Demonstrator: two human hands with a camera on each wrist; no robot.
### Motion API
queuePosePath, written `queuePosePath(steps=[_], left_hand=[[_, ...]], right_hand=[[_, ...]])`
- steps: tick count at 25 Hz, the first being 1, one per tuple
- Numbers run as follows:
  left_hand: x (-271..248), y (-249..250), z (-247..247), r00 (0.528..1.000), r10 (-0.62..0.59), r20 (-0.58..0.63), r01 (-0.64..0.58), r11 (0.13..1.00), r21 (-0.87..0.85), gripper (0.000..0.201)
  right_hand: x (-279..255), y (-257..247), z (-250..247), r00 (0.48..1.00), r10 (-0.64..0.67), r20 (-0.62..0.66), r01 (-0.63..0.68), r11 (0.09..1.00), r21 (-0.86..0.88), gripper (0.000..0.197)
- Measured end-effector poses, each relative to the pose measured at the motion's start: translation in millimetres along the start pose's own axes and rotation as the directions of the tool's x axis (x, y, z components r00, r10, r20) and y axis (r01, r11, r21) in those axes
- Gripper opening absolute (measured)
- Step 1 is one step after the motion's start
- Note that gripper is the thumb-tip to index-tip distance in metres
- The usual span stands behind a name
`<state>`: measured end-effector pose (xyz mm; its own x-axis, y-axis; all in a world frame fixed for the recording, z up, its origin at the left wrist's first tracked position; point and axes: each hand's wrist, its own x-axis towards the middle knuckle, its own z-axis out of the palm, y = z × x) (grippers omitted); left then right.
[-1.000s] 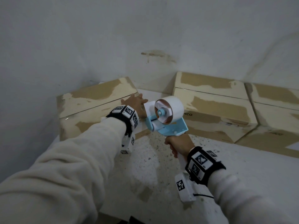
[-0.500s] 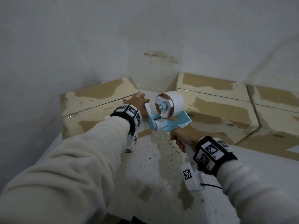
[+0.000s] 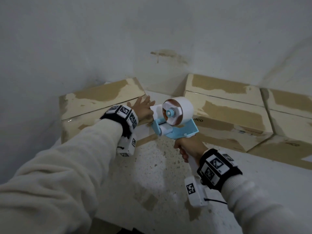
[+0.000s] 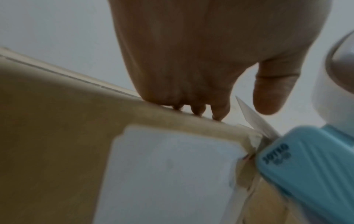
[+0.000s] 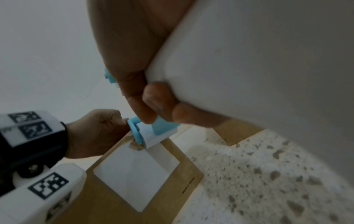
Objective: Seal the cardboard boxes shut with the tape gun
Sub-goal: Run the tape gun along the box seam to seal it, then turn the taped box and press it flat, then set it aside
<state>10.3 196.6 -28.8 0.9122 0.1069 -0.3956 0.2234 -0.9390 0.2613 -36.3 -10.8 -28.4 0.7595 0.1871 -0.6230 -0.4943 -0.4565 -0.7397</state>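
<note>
My left fingers (image 3: 143, 103) lie flat on the near-left cardboard box (image 3: 94, 105), steadying it; my right hand (image 3: 189, 146) grips the tape gun (image 3: 175, 122), nose at its right end face. Next I judge: press, drag tape along the seam

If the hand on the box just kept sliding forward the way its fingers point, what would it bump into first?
Probably the grey wall. The left hand lies flat on the left cardboard box, fingers pointing across its top toward the corner. Nothing stands on the box ahead, though the depth is hard to judge.
</note>
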Motion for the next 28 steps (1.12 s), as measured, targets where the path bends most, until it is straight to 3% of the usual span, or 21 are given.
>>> queuePosePath(steps=[3,7,11,13,15,18,21,24,28], left_hand=[[4,-3,9,0.997,0.025,-0.067,-0.020,0.997,0.072,0.055],[4,-8,20,0.995,0.021,-0.097,-0.012,0.995,0.100,0.057],[1,-1,19,0.983,0.030,-0.184,-0.027,0.999,0.018,0.066],[0,3,23,0.976,0.024,-0.216,-0.010,0.998,0.063,0.079],[1,6,28,0.973,0.027,-0.231,0.009,0.988,0.152,0.086],[4,7,32,0.971,0.031,-0.239,0.019,0.979,0.203,0.089],[1,9,31,0.973,0.034,-0.227,0.014,0.978,0.209,0.093],[-6,15,33,0.980,0.104,-0.171,-0.070,0.978,0.195,0.099],[-20,20,39,0.973,0.200,-0.116,-0.178,0.969,0.173,0.106]], right_hand=[[9,12,-1,0.999,0.033,-0.020,-0.032,0.998,0.045,0.025],[15,42,-2,0.995,0.072,-0.064,-0.071,0.997,0.027,0.024],[27,41,-18,0.985,-0.101,-0.141,0.083,0.988,-0.127,0.016],[31,49,-36,0.971,-0.170,-0.168,0.124,0.959,-0.254,0.012],[34,67,-53,0.975,-0.207,-0.075,0.139,0.844,-0.518,0.014],[39,94,-64,0.978,-0.148,0.147,0.204,0.532,-0.822,0.045],[47,113,-59,0.943,-0.151,0.295,0.332,0.393,-0.858,0.044],[54,118,-53,0.938,-0.173,0.302,0.337,0.234,-0.912,0.038],[58,125,-52,0.932,-0.200,0.303,0.319,0.053,-0.946,0.050]])
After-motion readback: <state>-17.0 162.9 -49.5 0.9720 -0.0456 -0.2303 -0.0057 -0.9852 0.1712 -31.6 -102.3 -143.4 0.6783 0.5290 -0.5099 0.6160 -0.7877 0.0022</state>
